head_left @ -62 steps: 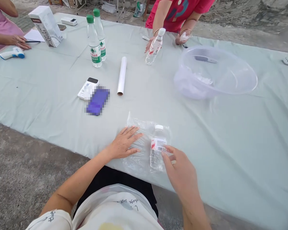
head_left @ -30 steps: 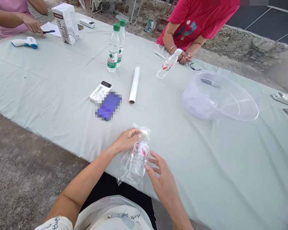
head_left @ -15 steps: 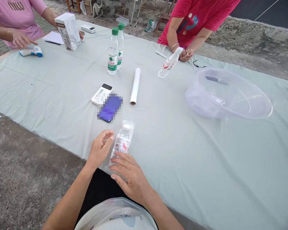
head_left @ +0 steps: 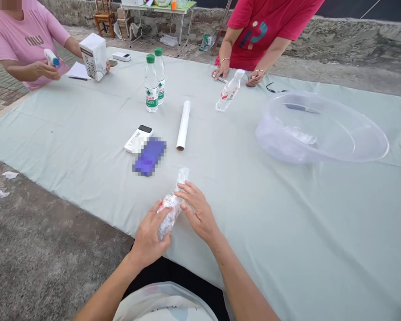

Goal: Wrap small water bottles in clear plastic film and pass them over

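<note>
A small water bottle (head_left: 169, 208) wrapped in crinkled clear plastic film lies on the table near its front edge, its upper end pointing away from me. My left hand (head_left: 151, 232) is closed around the bottle's lower part, fingers over the top and thumb at the near end. My right hand (head_left: 198, 213) is at the bottle's upper part with its fingers apart; the fingertips are at the film. Beyond them lie a purple phone-shaped item (head_left: 149, 157), partly pixelated, a white power bank (head_left: 137, 141) and a roll of cling film (head_left: 183, 125).
Two green-capped water bottles (head_left: 151, 91) stand farther back, and another bottle (head_left: 229, 91) leans near a person in red (head_left: 270, 26). A large clear plastic basin (head_left: 370, 133) is at right. A person in pink (head_left: 30, 31) holds a thermometer gun (head_left: 51, 58) beside a white box (head_left: 95, 55).
My left hand has moved onto the wrapped bottle's lower part. My right hand has shifted up to its far end. The person in pink has lifted the thermometer gun.
</note>
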`<state>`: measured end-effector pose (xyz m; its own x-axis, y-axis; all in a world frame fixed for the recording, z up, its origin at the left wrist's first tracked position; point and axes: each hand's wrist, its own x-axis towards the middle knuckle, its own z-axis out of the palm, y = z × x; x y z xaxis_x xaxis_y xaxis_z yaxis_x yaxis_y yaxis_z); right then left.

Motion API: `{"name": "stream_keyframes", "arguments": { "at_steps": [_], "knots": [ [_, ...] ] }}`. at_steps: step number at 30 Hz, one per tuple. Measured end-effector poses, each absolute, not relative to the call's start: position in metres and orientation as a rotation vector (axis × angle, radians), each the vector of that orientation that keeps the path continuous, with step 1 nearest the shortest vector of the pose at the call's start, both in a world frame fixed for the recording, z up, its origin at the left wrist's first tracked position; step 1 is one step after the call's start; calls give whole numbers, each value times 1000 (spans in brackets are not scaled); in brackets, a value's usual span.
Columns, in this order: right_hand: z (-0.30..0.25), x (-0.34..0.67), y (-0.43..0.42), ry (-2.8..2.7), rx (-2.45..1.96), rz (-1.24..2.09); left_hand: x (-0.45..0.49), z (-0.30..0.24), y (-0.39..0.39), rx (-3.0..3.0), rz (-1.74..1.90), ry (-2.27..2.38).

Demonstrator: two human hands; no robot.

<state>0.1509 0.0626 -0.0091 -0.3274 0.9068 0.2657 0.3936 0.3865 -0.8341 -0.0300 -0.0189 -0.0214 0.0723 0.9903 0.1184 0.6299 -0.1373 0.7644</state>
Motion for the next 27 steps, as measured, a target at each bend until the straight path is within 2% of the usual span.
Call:
{"name": "stream_keyframes", "arguments": {
  "at_steps": [8,11,15,20,23,27],
  "knots": [
    [-18,197,61,-1264,-1130,1392,-18,-3,-3,977,1149,1125],
    [-11,214,46,-1242,-1204,1383,-3,1,20,651,1225,1133],
    [-2,223,28,-1237,-1509,1176,21,8,64,529,1284,1308],
    [-5,219,15,-962,-1505,1206,64,12,119,893,1481,1511],
    [-15,219,25,-619,-1448,1226,91,8,139,1384,1363,1638],
    [-26,237,71,-256,-1379,1210,111,-7,146,1961,1221,1548]
  ]
}}
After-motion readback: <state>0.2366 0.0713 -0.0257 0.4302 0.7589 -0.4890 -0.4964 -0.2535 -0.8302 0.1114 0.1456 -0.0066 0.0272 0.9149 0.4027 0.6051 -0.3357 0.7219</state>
